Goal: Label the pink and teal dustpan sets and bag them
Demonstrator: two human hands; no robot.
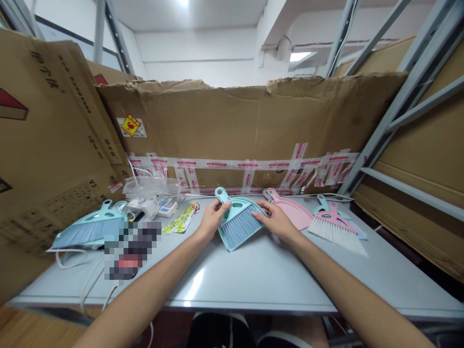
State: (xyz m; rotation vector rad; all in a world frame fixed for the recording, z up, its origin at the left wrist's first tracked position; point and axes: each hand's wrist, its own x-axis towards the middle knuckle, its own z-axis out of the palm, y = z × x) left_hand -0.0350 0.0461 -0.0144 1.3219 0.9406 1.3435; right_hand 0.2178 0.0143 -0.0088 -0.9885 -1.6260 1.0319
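My left hand [213,220] and my right hand [277,220] grip a mint-green dustpan [250,212] with a small brush nested in it, its blue-grey bristles [239,227] facing me. The left fingers wrap the top near the looped handle [222,195], and the right fingertips press the pan's right rim. Just right of my right hand lies a pink dustpan [292,212]. Farther right, a pink brush with white bristles [335,233] rests on a teal dustpan [328,205]. Another mint-green brush and pan set [89,229] lies at the left.
The grey table [253,285] has its front edge near me. Behind the brushes stand a clear plastic bag [150,187], a white electronic device [167,208] and printed strips [180,217]. A pixelated patch [132,249] hides something. White cables hang over the edge. Taped cardboard [235,125] forms the back wall.
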